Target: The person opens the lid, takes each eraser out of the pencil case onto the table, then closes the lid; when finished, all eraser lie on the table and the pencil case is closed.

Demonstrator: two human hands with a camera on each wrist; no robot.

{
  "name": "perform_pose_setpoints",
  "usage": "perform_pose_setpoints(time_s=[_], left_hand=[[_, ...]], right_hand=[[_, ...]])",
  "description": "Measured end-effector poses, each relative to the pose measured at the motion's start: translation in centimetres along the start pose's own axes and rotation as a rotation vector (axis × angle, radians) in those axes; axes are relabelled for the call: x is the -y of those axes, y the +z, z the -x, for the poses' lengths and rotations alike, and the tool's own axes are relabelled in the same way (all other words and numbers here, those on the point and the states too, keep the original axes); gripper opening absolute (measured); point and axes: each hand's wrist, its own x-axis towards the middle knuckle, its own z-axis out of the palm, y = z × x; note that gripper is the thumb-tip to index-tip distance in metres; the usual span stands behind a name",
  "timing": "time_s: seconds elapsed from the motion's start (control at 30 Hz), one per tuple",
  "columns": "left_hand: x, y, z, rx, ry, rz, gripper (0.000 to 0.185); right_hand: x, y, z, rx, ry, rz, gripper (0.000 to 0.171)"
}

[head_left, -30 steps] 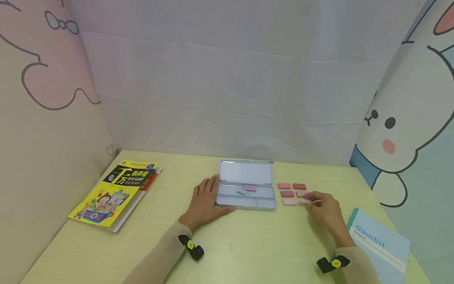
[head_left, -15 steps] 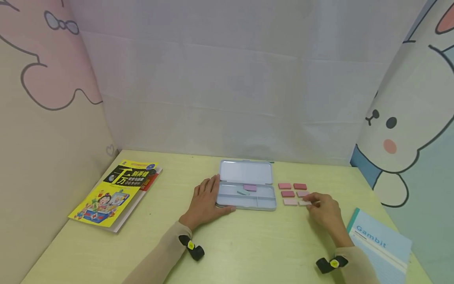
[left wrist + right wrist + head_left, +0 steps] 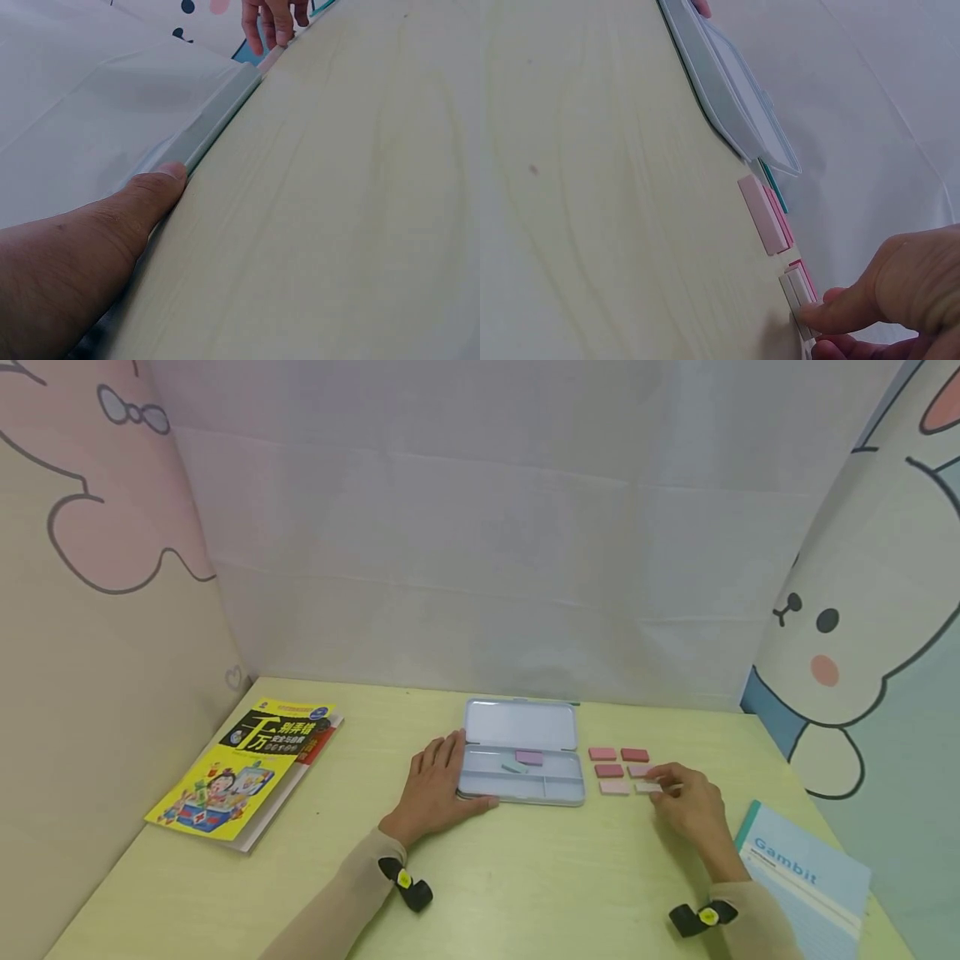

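A pale blue pencil case (image 3: 498,787) lies with its lid back, holding a purple block (image 3: 529,758) and a small mint piece (image 3: 514,767). My left hand (image 3: 435,785) rests at its left end, fingers extended; in the left wrist view the thumb (image 3: 154,184) touches its front edge. To the right of the case, small rectangular blocks stand in two columns, among them a light pink block (image 3: 614,787) and a dark pink block (image 3: 609,771). My right hand (image 3: 688,802) pinches the white block (image 3: 793,296) at the near right of this group, its far end hidden by fingers.
A yellow book (image 3: 240,768) lies on top of another at the left of the table (image 3: 525,885). A light blue "Gambit" notebook (image 3: 810,868) lies beside the right forearm. A white sheet (image 3: 450,527) hangs behind the table.
The white block, tilted in my right fingers a second ago, now lies flat in line with the others and has shifted slightly right. My left hand has stayed put.
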Motion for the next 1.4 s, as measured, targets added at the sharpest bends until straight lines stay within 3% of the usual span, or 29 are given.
perform_pose_setpoints(time_s=[0.5,0.8,1.13,1.4], left_hand=[[0.1,0.1,0.2,0.017,-0.011,0.001,0.126],[0.2,0.1,0.1,0.004,-0.010,0.003,0.125],[0.2,0.2,0.1,0.005,-0.007,-0.003,0.126],[0.2,0.3,-0.1,0.008,-0.005,-0.004,0.125]], right_hand=[[2.7,-0.3,-0.7,0.010,-0.127,-0.102,0.042],[4.6,0.7,-1.3,0.040,-0.146,-0.143,0.047],[6.6,1.6,-2.2,0.077,-0.295,-0.214,0.038],[8.4,3.0,-2.5,0.140,-0.371,-0.183,0.034]])
